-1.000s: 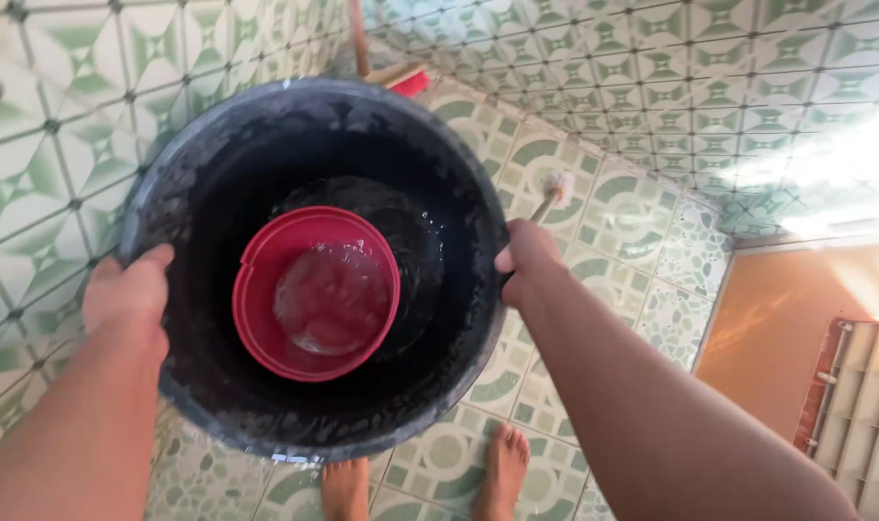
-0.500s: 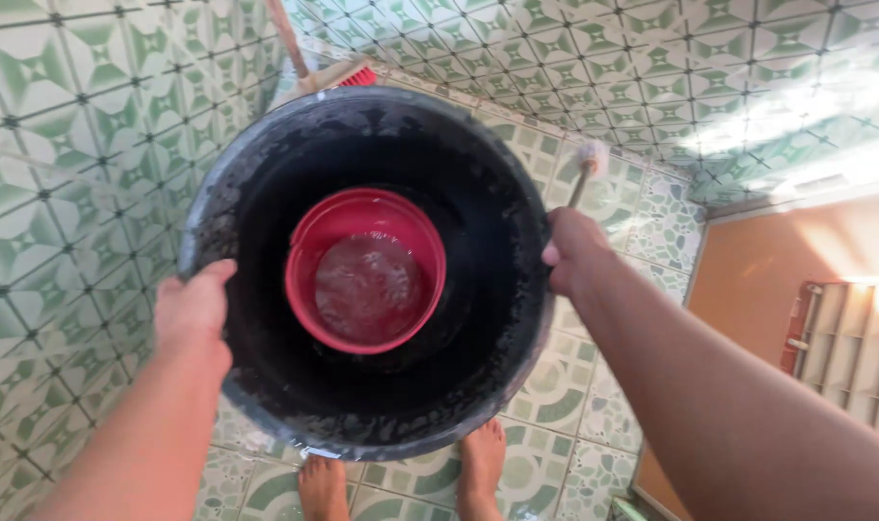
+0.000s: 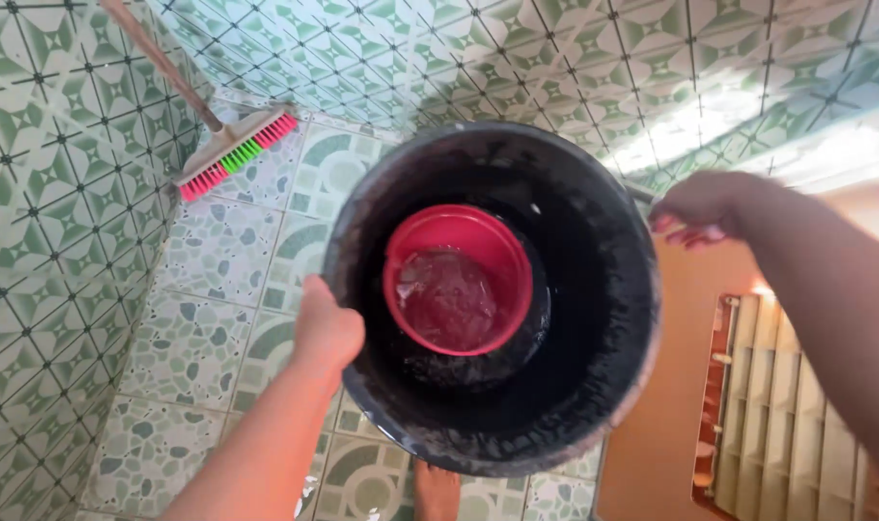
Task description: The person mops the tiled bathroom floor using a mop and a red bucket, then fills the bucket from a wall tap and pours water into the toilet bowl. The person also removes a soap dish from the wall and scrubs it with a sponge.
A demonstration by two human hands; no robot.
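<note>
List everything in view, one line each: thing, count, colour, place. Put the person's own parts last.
Large bucket: one, black with grey smears, centre, held up above the floor.
Small bucket: one, red, inside the large bucket, with some water in it.
Broom: one, wooden handle, pink and green bristles, upper left, leaning in the corner with its bristles on the floor.
Wall tiles: many, green and white pattern, top and left.
Floor tiles: many, green and white speckled, lower left.
Door: one, orange-brown, lower right.
Slatted panel: one, pale slats in a reddish frame, far right.
Foot: one, bare, bottom edge below the bucket.
Left hand: grips the large bucket's left rim.
Right hand: at the upper right rim; grip unclear.
</note>
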